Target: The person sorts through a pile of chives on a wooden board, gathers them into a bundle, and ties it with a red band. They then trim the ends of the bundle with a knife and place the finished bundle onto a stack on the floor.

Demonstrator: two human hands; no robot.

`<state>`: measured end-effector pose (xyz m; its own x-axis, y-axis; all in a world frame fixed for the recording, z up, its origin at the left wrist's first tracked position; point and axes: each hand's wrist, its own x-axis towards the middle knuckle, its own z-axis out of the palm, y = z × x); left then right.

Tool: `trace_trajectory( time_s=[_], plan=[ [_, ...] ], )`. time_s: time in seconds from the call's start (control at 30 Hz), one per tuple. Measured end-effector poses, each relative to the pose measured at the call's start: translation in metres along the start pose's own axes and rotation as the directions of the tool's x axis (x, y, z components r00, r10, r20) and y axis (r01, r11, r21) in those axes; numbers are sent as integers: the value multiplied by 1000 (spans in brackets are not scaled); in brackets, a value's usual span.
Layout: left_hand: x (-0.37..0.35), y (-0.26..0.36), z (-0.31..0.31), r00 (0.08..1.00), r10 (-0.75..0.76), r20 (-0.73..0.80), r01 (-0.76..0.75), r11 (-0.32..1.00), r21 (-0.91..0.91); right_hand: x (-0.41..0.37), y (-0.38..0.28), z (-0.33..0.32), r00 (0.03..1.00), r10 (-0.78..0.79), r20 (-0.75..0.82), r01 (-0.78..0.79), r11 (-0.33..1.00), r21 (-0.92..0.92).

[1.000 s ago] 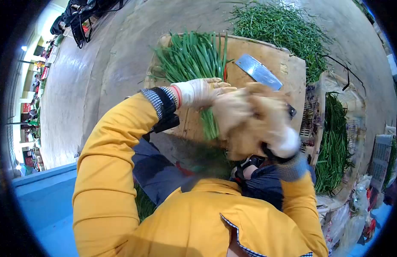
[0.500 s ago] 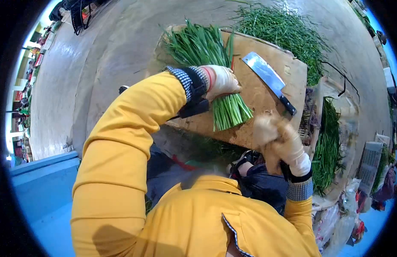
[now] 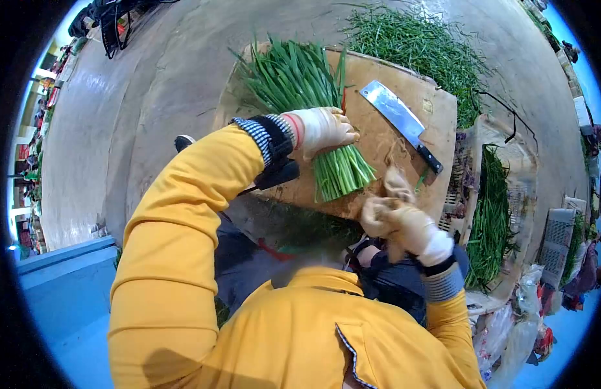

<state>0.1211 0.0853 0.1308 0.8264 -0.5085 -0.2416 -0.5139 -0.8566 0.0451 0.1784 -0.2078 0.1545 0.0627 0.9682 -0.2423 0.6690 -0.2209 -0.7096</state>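
A bundle of long green leafy stalks (image 3: 299,78) lies across the wooden board (image 3: 384,152), its cut ends toward me. My left hand (image 3: 323,128), in a white glove with a red stripe, is wrapped over the bundle near its cut ends. At the board's near right edge my right hand (image 3: 410,228), gloved too, is closed on a crumpled tan cloth (image 3: 381,214). A cleaver (image 3: 399,113) with a black handle rests on the board to the right of the bundle, touched by neither hand.
Loose green leaves (image 3: 414,55) are heaped on the floor beyond the board. On the right stands a basket (image 3: 521,194) with long greens in it. Plastic bags (image 3: 501,337) lie at the lower right. A blue ledge (image 3: 67,259) is at the left.
My right hand has moved slightly left with the cloth, which now hangs in clearer view. My left hand stays on the bundle. The whole view has shifted a little.
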Motion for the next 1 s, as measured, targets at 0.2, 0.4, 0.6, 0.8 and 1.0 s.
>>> trace_trajectory(
  time_s=[0.2, 0.4, 0.6, 0.8, 1.0],
  plan=[
    [-8, 4, 29, 990, -51, -131, 77, 976, 204, 78, -4, -30, 844, 52, -534, 118, 953, 280],
    [-31, 24, 21, 948, -128, -292, 186, 966, 181, 28, 34, 51, 930, 28, -366, 65, 969, 240],
    [-48, 35, 43, 811, -117, -573, 307, 919, 246, -7, 14, -17, 950, 220, -219, -82, 858, 507],
    [-54, 38, 38, 887, -155, -435, 307, 902, 303, 100, -8, -10, 951, 64, -302, 68, 910, 409],
    [-44, 29, 26, 884, -116, -452, 195, 972, 132, -15, -1, 24, 977, 206, 49, -212, 955, 210]
  ],
)
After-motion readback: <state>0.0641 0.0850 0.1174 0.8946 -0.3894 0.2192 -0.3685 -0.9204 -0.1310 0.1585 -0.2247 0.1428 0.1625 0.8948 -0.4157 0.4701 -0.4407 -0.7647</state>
